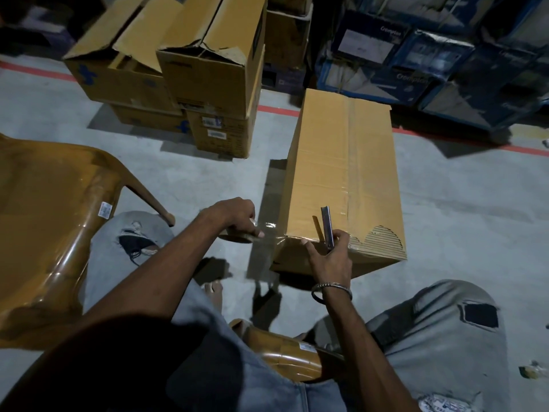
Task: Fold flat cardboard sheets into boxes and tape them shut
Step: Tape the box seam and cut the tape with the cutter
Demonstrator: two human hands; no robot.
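A long folded cardboard box (pixel 326 173) lies on the concrete floor in front of me, with clear tape along its top seam and a torn patch at its near right corner. My left hand (pixel 234 218) grips a roll of clear tape (pixel 240 237) just left of the box. A strip of tape (pixel 271 234) stretches from the roll to the box's near left corner. My right hand (pixel 328 257) holds a small metal cutter (pixel 326 227) upright at the box's near edge, its index finger pressing on that edge.
A brown plastic chair (pixel 50 227) stands at my left. Stacked open cardboard boxes (pixel 184 72) sit at the back left. Blue printed cartons (pixel 430 55) line the back right. A red floor line (pixel 463 141) runs behind the box. My knees frame the near floor.
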